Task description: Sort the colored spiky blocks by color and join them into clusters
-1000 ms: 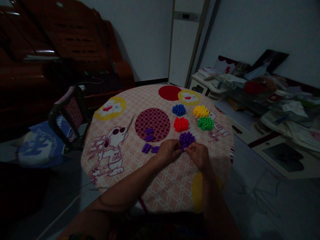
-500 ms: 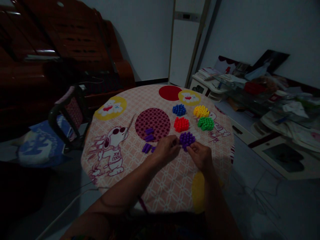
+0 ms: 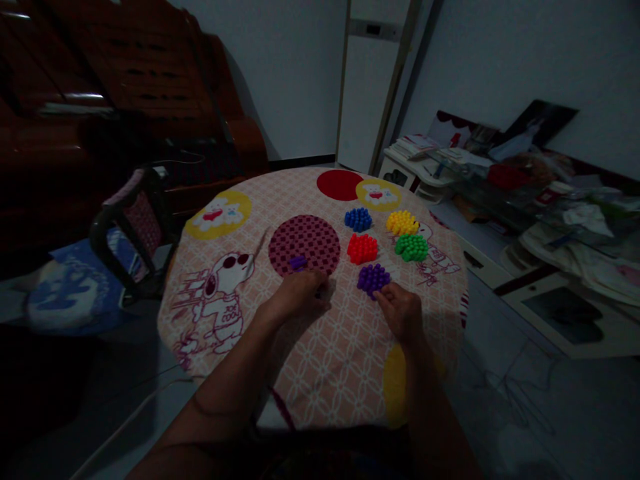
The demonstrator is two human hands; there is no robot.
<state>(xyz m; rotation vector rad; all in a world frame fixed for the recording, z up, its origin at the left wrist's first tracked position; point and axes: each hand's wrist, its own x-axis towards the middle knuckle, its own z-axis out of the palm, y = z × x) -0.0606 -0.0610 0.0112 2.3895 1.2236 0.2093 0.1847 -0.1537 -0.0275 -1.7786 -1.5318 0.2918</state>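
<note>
My left hand (image 3: 303, 293) is low over the table with its fingers curled. It hides most of the loose purple pegs, and what is between its fingertips is out of sight. One loose purple peg piece (image 3: 298, 263) lies just beyond it, on the checked circle. My right hand (image 3: 400, 310) has thumb and fingers closed at the near right edge of a cluster of upright purple pegs (image 3: 373, 278), pinching a peg there. Beyond that cluster stand similar groups of red pegs (image 3: 363, 248), green pegs (image 3: 411, 247), blue pegs (image 3: 358, 219) and yellow pegs (image 3: 402, 223).
A patterned cloth covers the round table (image 3: 330, 360). A chair (image 3: 133, 233) stands at its left, before a wooden bench (image 3: 150, 87). On the right, a low cabinet (image 3: 565, 313) carries papers and clutter. A white upright unit (image 3: 367, 100) stands at the back wall.
My left hand has moved left, away from the purple cluster to the loose purple pegs, covering most of them. My right hand has stayed at the cluster's edge.
</note>
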